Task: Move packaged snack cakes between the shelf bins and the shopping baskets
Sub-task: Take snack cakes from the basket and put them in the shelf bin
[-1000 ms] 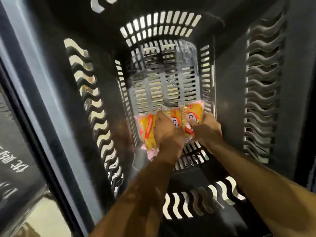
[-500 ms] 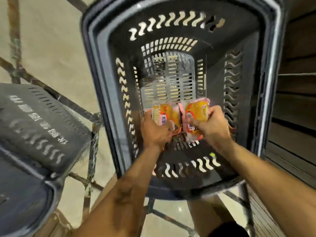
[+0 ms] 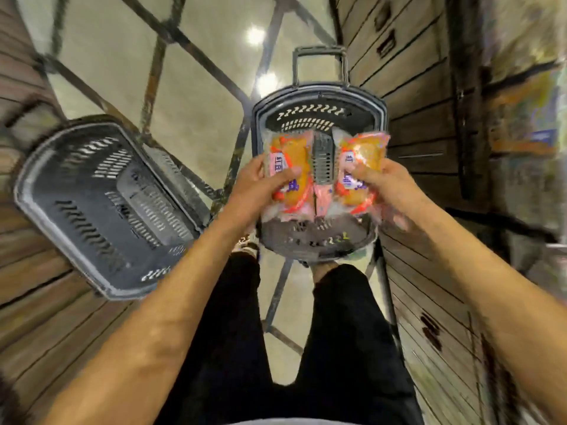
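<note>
My left hand (image 3: 254,185) grips packaged snack cakes (image 3: 287,161) in clear wrap with orange and pink print. My right hand (image 3: 389,185) grips another bundle of the same snack cakes (image 3: 365,157). Both bundles are held up in the air above a dark plastic shopping basket (image 3: 319,118), which stands on a metal frame right in front of me. Between the two bundles the basket's slotted bottom shows through. A second dark shopping basket (image 3: 92,204) sits on the frame to the left; nothing shows inside it.
The right basket's pull handle (image 3: 319,59) sticks up at its far end. A metal frame (image 3: 190,47) crosses a glossy floor. Wooden slatted shelving (image 3: 429,96) runs along the right and left. My legs in black trousers (image 3: 306,332) stand below.
Both hands have lifted the snack cakes up out of the bottom of the right basket. The view has pulled back, so both baskets and my legs show.
</note>
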